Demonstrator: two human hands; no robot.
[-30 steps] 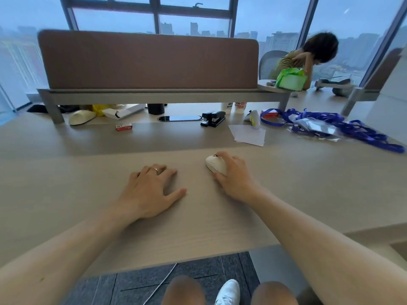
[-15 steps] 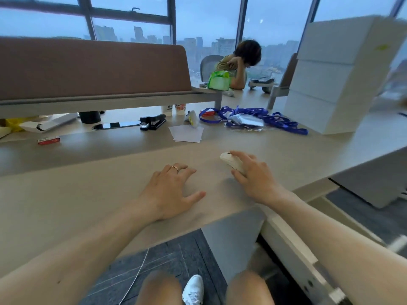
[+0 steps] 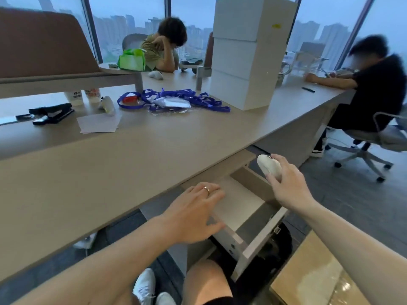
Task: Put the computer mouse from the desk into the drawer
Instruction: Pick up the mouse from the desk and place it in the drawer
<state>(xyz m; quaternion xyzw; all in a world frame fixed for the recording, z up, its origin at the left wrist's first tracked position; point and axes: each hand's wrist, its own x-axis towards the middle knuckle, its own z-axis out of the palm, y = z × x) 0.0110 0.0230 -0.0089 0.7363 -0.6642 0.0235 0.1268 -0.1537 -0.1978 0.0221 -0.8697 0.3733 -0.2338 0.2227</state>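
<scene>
The right hand (image 3: 288,188) holds a white computer mouse (image 3: 269,166) in the air, with its fingers (image 3: 278,160) curled around it. The mouse is off the table (image 3: 132,155) and sits just past the table's edge, above the far end of the open drawer (image 3: 240,208). The drawer is pulled out from under the table and its pale inside looks bare. The left hand (image 3: 193,214) is spread flat with its fingers wide, holding nothing, and hangs over the near side of the drawer. There is a ring (image 3: 206,189) on one finger. On the table, farther back, lie a black stapler (image 3: 52,113), a sheet of paper (image 3: 99,123), some blue lanyards (image 3: 182,100) and a tall stack of white boxes (image 3: 248,51). Two other people sit at the table, well away from the drawer.
</scene>
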